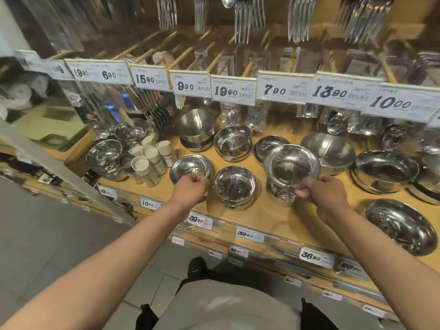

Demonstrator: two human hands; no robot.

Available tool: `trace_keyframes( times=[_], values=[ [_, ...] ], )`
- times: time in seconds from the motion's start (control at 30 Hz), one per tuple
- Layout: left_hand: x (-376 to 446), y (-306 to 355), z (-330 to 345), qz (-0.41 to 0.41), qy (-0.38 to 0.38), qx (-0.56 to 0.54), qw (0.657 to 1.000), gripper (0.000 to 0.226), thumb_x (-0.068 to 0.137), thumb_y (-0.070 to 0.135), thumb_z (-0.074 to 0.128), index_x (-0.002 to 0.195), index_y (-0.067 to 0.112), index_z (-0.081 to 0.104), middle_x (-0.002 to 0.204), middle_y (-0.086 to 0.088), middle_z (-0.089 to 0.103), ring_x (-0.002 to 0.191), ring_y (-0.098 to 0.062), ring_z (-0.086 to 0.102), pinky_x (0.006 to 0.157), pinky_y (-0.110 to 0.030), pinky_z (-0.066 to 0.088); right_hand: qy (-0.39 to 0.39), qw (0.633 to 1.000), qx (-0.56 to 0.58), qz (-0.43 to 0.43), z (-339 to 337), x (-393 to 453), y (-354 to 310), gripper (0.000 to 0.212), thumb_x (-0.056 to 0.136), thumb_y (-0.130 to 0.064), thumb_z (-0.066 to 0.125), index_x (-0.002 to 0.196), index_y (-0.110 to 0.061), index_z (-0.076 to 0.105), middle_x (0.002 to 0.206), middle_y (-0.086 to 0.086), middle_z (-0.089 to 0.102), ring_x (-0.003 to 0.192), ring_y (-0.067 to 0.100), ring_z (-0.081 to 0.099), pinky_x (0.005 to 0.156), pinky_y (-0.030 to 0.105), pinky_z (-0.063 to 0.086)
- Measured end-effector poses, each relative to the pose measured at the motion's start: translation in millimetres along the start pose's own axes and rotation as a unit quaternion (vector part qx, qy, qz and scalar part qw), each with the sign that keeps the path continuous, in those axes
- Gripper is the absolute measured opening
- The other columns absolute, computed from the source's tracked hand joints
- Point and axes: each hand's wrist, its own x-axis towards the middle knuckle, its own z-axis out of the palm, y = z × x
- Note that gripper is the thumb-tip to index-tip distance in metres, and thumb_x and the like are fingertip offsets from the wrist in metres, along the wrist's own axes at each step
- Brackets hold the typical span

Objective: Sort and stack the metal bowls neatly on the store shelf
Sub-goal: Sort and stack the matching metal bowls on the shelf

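Shiny metal bowls stand in stacks on the wooden shelf (pixel 273 217). My left hand (pixel 190 189) grips the near rim of a shallow bowl stack (pixel 188 164) at the front left. My right hand (pixel 326 194) pinches the near rim of a wide bowl (pixel 290 163) that sits slightly tilted on top of a small stack (pixel 278 192). Between my two hands stands another small bowl stack (pixel 234 184), touched by neither hand.
More bowl stacks sit behind (pixel 196 122) (pixel 232 141) and to the right (pixel 328 148) (pixel 384 166); a wide dish (pixel 402 225) lies at the front right. White-capped jars (pixel 148 160) stand at the left. Price tags (pixel 234 91) and hanging forks (pixel 248 17) are above.
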Motion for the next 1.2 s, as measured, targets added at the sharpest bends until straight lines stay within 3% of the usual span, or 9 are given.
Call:
trace_keyframes(
  times=[0.13,0.27,0.43,0.6,0.8,0.87,1.0,1.1,1.2],
  values=[
    [0.0,33.5,-3.2,-0.013,-0.085,-0.082,0.993,0.010,0.098,0.019,0.063,0.103,0.010,0.066,0.090,-0.004,0.063,0.084,-0.015,0.064,0.068,-0.026,0.061,-0.101,0.993,0.059,-0.026,36.1,-23.7,-23.5,0.006,0.092,0.000,0.064,0.095,-0.005,0.064,0.095,0.021,0.073,0.081,0.025,0.076,0.077,0.033,0.062],
    [5.0,55.4,-11.4,-0.019,-0.104,-0.123,0.987,0.044,0.093,0.021,0.071,0.128,0.000,0.053,0.120,-0.014,0.065,0.105,-0.024,0.070,0.073,-0.028,0.062,-0.181,0.983,0.038,-0.011,85.7,-50.9,-39.4,0.008,0.094,-0.002,0.064,0.101,-0.006,0.064,0.100,0.015,0.072,0.080,0.019,0.077,0.075,0.027,0.062],
    [18.7,40.3,-45.7,0.005,-0.008,-0.136,0.991,0.025,0.087,-0.008,0.066,0.104,0.003,0.052,0.102,-0.018,0.064,0.070,-0.021,0.071,0.058,-0.025,0.061,-0.227,0.974,-0.015,-0.005,140.9,-65.3,-37.2,0.013,0.092,-0.006,0.068,0.098,-0.012,0.058,0.107,0.014,0.070,0.079,0.017,0.076,0.075,0.029,0.063],
    [46.9,21.3,-92.8,-0.013,0.018,-0.098,0.995,0.019,0.087,-0.007,0.065,0.102,0.004,0.058,0.097,-0.019,0.062,0.077,-0.028,0.061,0.078,-0.041,0.058,-0.173,0.981,-0.089,-0.006,183.3,-52.7,-30.4,0.027,0.089,-0.016,0.074,0.112,-0.009,0.061,0.096,0.010,0.068,0.068,0.012,0.072,0.078,0.042,0.063],
    [91.1,12.8,-123.0,-0.031,-0.001,-0.063,0.998,0.015,0.089,-0.004,0.067,0.096,0.008,0.062,0.089,-0.011,0.065,0.064,-0.016,0.065,0.053,-0.024,0.057,-0.172,0.942,-0.274,-0.088,225.3,-44.3,-27.0,0.024,0.086,-0.006,0.069,0.110,-0.007,0.069,0.094,0.008,0.075,0.080,0.020,0.074,0.076,0.045,0.061],
    [104.4,10.8,-127.8,-0.032,-0.007,-0.036,0.999,0.015,0.089,-0.004,0.066,0.090,0.010,0.062,0.083,-0.009,0.065,0.060,-0.014,0.065,0.050,-0.025,0.057,-0.109,0.940,-0.310,-0.088,238.1,-45.2,-27.0,0.026,0.083,-0.013,0.067,0.109,-0.018,0.068,0.096,0.002,0.073,0.080,0.019,0.071,0.058,0.032,0.053],
    [124.4,2.2,-130.6,-0.028,-0.022,0.044,0.998,0.005,0.087,0.001,0.065,0.091,0.005,0.065,0.097,-0.017,0.073,0.088,-0.031,0.072,0.081,-0.048,0.063,-0.085,0.928,-0.346,-0.109,255.4,-46.2,-20.9,0.029,0.087,-0.029,0.070,0.115,-0.020,0.068,0.106,0.001,0.072,0.085,0.017,0.064,0.053,0.021,0.038],
    [134.4,-3.8,-128.3,0.019,-0.026,0.174,0.984,0.013,0.092,0.016,0.065,0.099,0.006,0.068,0.101,-0.010,0.073,0.095,-0.030,0.068,0.085,-0.040,0.057,-0.063,0.914,-0.384,-0.113,264.7,-50.5,-18.2,0.033,0.089,-0.039,0.067,0.112,-0.017,0.069,0.103,0.005,0.072,0.089,0.024,0.064,0.061,0.026,0.039],
    [138.8,-9.4,-125.3,0.060,-0.030,0.246,0.967,0.013,0.097,0.025,0.063,0.099,0.013,0.062,0.098,-0.003,0.066,0.090,-0.022,0.059,0.074,-0.031,0.044,-0.037,0.898,-0.423,-0.115,272.1,-55.5,-13.8,0.016,0.089,-0.018,0.064,0.100,-0.007,0.070,0.095,0.012,0.071,0.096,0.033,0.066,0.071,0.027,0.041]
  ],
)
